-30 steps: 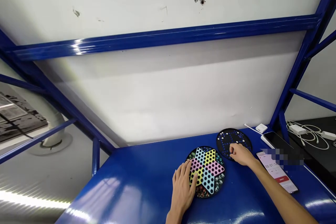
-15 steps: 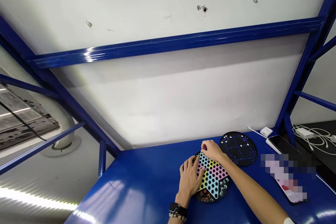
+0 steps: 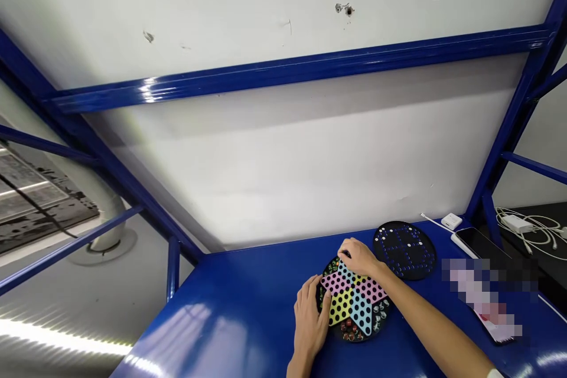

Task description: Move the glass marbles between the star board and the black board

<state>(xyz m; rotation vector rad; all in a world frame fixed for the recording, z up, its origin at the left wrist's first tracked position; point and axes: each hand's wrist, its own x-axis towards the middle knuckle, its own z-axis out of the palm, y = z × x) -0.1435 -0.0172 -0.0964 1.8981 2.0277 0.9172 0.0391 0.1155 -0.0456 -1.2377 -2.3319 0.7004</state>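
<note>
A Chinese checkers board [image 3: 341, 304], round and black with a blue, pink and yellow star full of holes, lies on the blue table. Red marbles [image 3: 349, 329] sit in its front pocket and clear ones [image 3: 380, 314] at its right. Greenish and orange pieces show in pockets along the far left. My left hand [image 3: 310, 314] rests at the board's left rim, fingers apart, thumb over the edge. Over the star's far blue tip, my right hand [image 3: 358, 256] has its fingers curled together; whatever they pinch is hidden.
A second black round board [image 3: 405, 251] with a few white pieces lies behind to the right. Further right are a white charger [image 3: 451, 221], a dark phone [image 3: 482, 245] and a partly blurred phone [image 3: 498, 328]. Blue frame bars [image 3: 301, 74] and a white wall stand behind.
My left hand has slid left and toward me off the star to the rim, uncovering its pink and yellow left points. My right hand stays at the far tip.
</note>
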